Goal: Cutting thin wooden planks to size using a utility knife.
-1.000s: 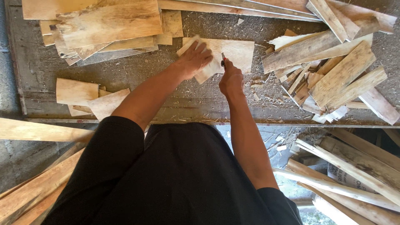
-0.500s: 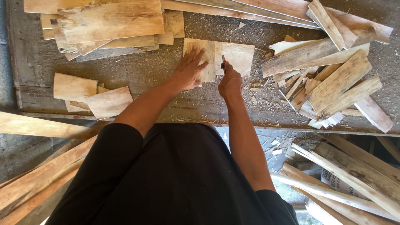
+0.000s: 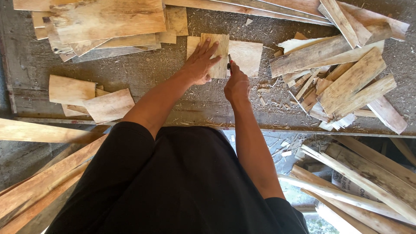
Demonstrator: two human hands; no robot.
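My left hand [image 3: 200,62] lies flat, fingers spread, on a small pale wood piece [image 3: 219,48] that rests on the grey workbench [image 3: 143,73]. My right hand [image 3: 236,82] is closed around a thin red-tipped tool [image 3: 229,61], whose tip touches the right edge of that piece. A wider thin board [image 3: 247,56] lies under and to the right of the piece. My black shirt fills the lower middle of the view.
A stack of thin boards [image 3: 104,19] sits at the far left of the bench. Cut pieces [image 3: 89,99] lie near the front left edge. A heap of offcuts [image 3: 342,82] is on the right. Long slats lie on the floor at lower right [image 3: 368,182] and lower left [image 3: 39,186].
My left hand has straightened the small wood piece from a tilt to upright on the bench. My right hand with the tool has stayed against its right edge.
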